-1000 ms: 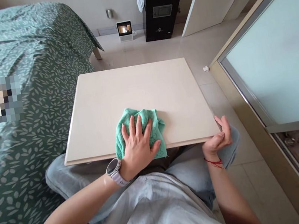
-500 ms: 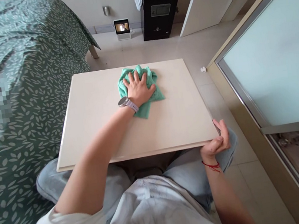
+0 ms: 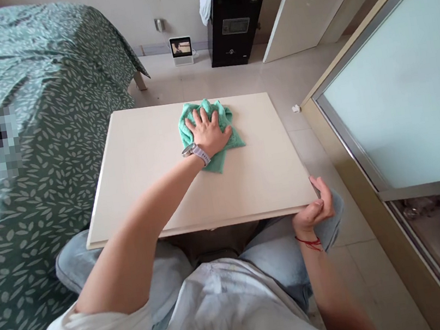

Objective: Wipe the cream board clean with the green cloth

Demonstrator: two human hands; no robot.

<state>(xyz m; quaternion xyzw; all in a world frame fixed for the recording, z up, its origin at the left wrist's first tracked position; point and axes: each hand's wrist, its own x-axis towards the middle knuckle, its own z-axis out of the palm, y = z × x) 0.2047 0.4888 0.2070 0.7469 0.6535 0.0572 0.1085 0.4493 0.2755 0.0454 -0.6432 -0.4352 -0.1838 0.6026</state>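
Note:
My left hand (image 3: pixel 210 132) lies flat with fingers spread on a crumpled green cloth (image 3: pixel 215 164). It presses the cloth against the top of a cream-coloured low table (image 3: pixel 150 142), near the middle of the far side. A watch with a pale strap (image 3: pixel 197 153) is on that wrist. At the near right corner, my right hand (image 3: pixel 313 210) is closed around the table's edge, its thumb by the corner and its fingers curled up along the side. Part of the cloth is hidden beneath my left hand.
A bed with a green leaf-patterned cover (image 3: pixel 55 140) borders the left. Beyond the table stand a small screen device (image 3: pixel 181 50) and a black cabinet (image 3: pixel 230 34) topped with clothes. A frosted sliding door (image 3: pixel 407 87) runs along the right. Crumpled white paper (image 3: pixel 296 109) lies on the floor.
The head view has shifted slightly. My left hand and the cloth sit a touch further right, still pressed on the tabletop. My right hand keeps its hold on the corner.

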